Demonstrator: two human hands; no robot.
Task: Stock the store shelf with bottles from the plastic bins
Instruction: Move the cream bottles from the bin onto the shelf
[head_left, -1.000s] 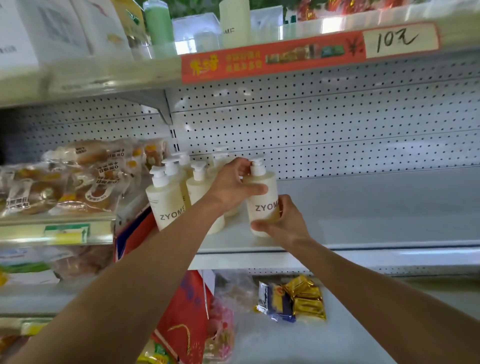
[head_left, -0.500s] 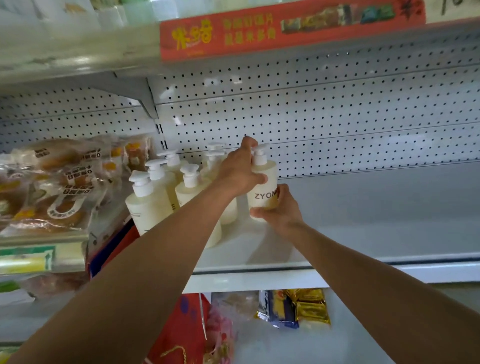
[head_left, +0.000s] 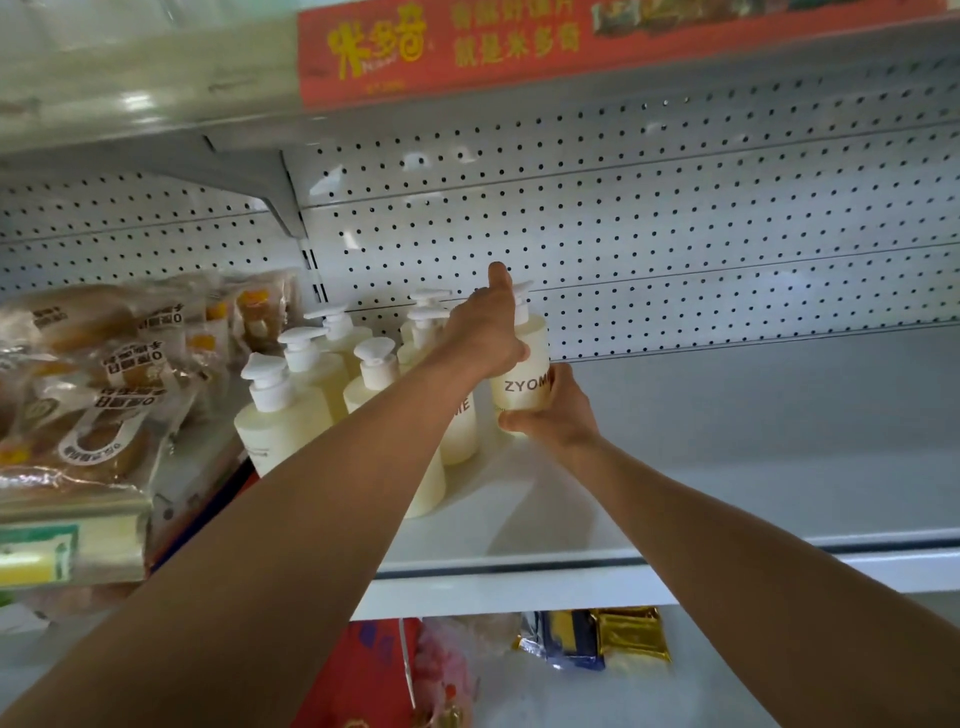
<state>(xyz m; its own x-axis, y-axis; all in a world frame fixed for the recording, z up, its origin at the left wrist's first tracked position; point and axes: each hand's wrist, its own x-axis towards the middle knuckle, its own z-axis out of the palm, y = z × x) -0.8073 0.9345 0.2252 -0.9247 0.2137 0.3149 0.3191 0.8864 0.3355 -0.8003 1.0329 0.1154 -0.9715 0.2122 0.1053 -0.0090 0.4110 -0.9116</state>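
Bottles are what you have in hand: one cream pump bottle with a white pump top and dark lettering stands near the back of the shelf, close to the perforated back panel. Your left hand wraps the upper part of it from the left side, thumb across the front and the index finger pointing up past the pump. Your right hand curls round its base from below and the right, the thumb lying under the label. Both hands hold this same bottle.

Just to its left, a cluster of matching bottles stands upright toward the left end of the shelf, partly hidden behind your left forearm. Further left, on a neighbouring shelf, lie bagged bread rolls in clear wrappers. The right stretch of your shelf is bare white metal. Overhead, a red price strip with yellow characters runs along the front edge of the upper shelf. On the shelf below sit gold and blue foil packets and a red package.
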